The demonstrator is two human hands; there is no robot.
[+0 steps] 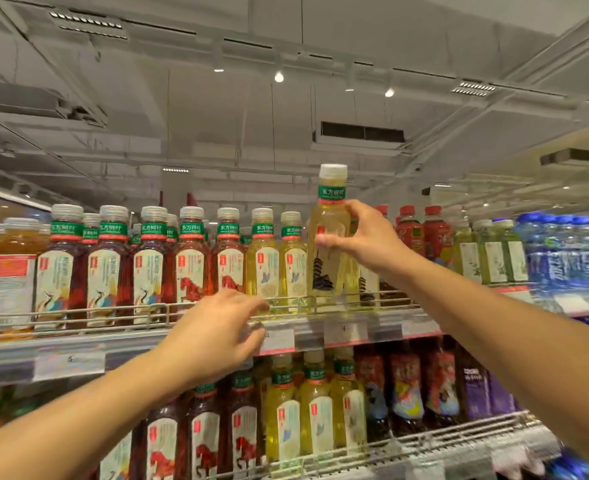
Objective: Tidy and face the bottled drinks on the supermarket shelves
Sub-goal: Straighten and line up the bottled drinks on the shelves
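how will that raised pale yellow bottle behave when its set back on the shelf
The pale yellow plastic tea bottle with white cap looks full, so probably fairly heavy for its size. It is tall and narrow, so it may tip if nudged, though the wire front rail should catch it. The right hand grips it near the shoulder.

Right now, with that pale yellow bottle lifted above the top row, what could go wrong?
1. The right hand holds the raised yellow bottle only round its upper body, above the wire rail; if the grip slips it may drop onto the rail or the floor.
2. Setting it back down could knock the neighbouring yellow bottles, which stand tightly packed.
3. The left hand reaches close to the rail and could nudge the red tea bottles out of facing.
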